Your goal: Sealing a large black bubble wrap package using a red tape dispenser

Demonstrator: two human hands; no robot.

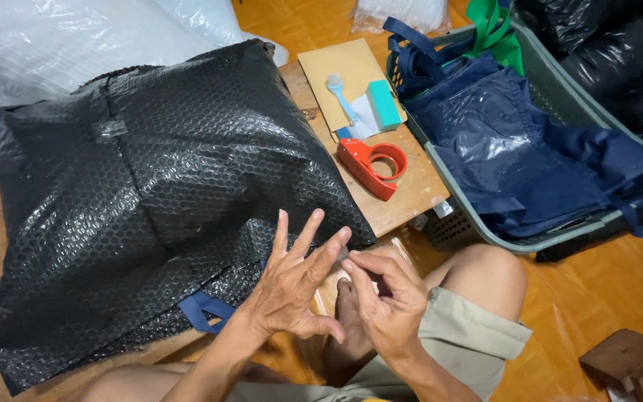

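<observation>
- A large bundle wrapped in black bubble wrap (150, 201) lies on a low wooden desk (403, 201), filling most of its top and reaching the near edge, right in front of the person.
- A dark blue fabric strap (201, 309) sticks out from under the near edge of the wrap, just beside the left wrist.
- A small strip of clear tape (109, 129) sits on the bundle's upper left part.
- The left hand (292, 286) hovers at the bundle's near right corner with its fingers spread and raised; thumb and forefinger bend toward each other, pinching at something thin and clear that is too small to make out.
- The right hand (388, 298) is just beside the left, fingers curled inward and fingertips meeting the left fingertips; whether it grips anything I cannot tell.
- Below the hands are the person's bare knee and beige shorts (470, 335).
- On the bare right part of the desk lies a red hand-held tape dispenser (372, 165), well apart from the hands.
- Behind it rests a tan cardboard sheet (340, 71) carrying a pale blue brush (341, 95) and a teal rectangular block (385, 104).
- Right of the desk stands a grey-green plastic basket (470, 223) holding navy blue fabric bags (515, 156) on a wooden floor (604, 290).
</observation>
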